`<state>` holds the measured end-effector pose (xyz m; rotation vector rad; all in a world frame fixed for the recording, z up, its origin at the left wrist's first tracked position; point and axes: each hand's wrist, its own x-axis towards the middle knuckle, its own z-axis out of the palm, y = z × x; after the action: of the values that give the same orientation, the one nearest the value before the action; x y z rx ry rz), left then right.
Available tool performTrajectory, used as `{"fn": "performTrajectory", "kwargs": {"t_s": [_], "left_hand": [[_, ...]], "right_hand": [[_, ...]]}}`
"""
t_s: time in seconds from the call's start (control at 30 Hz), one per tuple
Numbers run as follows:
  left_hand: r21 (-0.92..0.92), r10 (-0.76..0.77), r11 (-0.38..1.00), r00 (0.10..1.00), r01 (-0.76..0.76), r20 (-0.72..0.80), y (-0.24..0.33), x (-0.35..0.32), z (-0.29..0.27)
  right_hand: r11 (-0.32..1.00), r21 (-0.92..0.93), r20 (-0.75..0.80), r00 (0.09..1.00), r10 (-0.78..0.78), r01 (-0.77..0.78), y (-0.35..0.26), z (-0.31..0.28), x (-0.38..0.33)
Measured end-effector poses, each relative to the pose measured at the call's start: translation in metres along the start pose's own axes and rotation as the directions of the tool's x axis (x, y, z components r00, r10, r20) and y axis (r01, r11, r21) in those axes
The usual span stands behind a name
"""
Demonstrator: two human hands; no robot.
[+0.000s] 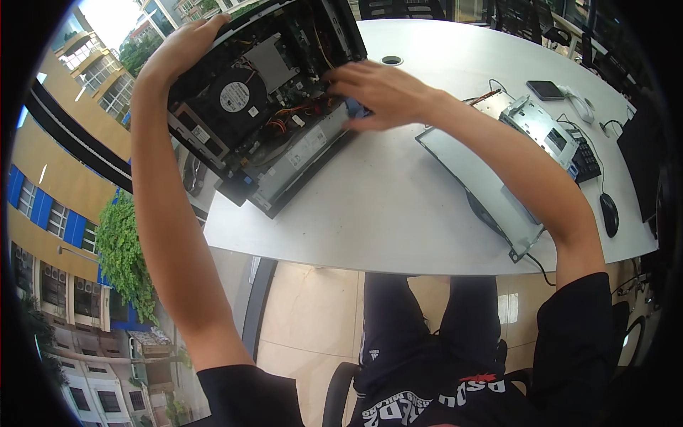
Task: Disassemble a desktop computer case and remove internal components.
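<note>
A black desktop computer case (235, 146) with its side panel off stands tilted at the left of the table. Inside show a round black fan (231, 97), a silver drive (272, 64), bundled coloured wires (281, 122) and a long grey metal power supply (302, 146). My left hand (186, 48) is closed over the upper left edge of the case. My right hand (384, 94) reaches in from the right, fingers stretched out over the interior and thumb apart, close to a blue latch (356, 108). Its fingertips are partly lost against the dark parts.
On the white table (356, 213), a detached metal panel (473, 181) and a silver metal bracket (544, 128) lie under my right forearm. Farther right are a black keyboard (587, 156), a mouse (608, 215), a phone (545, 90) and a monitor (640, 164). A window is at the left.
</note>
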<state>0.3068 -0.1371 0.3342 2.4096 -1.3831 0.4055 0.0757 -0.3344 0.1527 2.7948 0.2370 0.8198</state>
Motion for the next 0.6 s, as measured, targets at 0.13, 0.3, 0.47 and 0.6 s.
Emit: {"fn": "performTrajectory", "kwargs": {"t_s": [0.13, 0.3, 0.47, 0.6], "left_hand": [[0.023, 0.053, 0.998, 0.999, -0.053, 0.004, -0.003, 0.001, 0.0], [0.119, 0.024, 0.993, 0.998, -0.018, -0.05, 0.003, 0.0, 0.004], [0.095, 0.049, 0.994, 0.997, -0.044, -0.052, 0.0, -0.001, 0.003], [0.097, 0.088, 0.991, 0.996, -0.087, -0.01, -0.005, 0.002, 0.002]], "right_hand": [[1.0, 0.003, 0.192, 0.981, 0.026, -0.027, -0.017, 0.009, 0.0], [0.998, -0.045, 0.114, 0.992, 0.054, -0.049, -0.024, 0.027, -0.001], [0.994, -0.026, 0.149, 0.983, 0.112, -0.11, -0.028, 0.028, 0.005], [0.99, -0.03, 0.247, 0.958, 0.144, -0.141, -0.027, 0.029, 0.006]]}}
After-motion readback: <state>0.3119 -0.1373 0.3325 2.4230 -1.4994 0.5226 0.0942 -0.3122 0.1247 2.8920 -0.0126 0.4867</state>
